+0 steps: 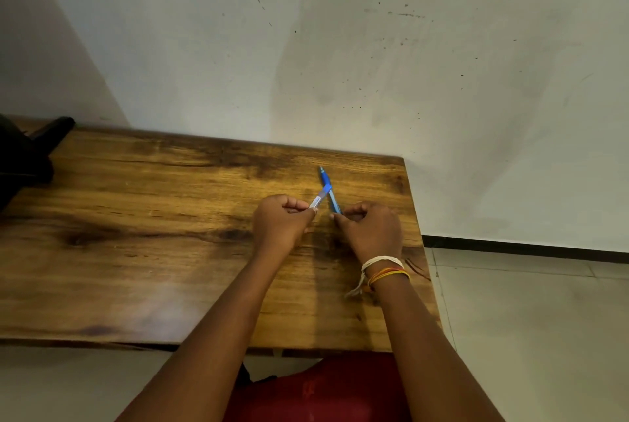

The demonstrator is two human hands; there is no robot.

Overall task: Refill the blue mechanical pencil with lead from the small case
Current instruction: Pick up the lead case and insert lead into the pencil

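The blue mechanical pencil (327,185) points away from me over the wooden table (143,238), tip toward the wall. My right hand (369,227) pinches its near end with curled fingers. My left hand (279,222) pinches the small lead case (320,196), a thin clear tube with a blue cap. The case slants up to the right, and its capped end crosses over the pencil's shaft. Both hands sit close together, just above the tabletop. No loose lead can be made out.
A dark bag or object (23,156) sits at the table's far left corner. The wall (340,47) runs right behind the table. The table's right edge (420,244) lies just beyond my right hand, with tiled floor (527,319) past it.
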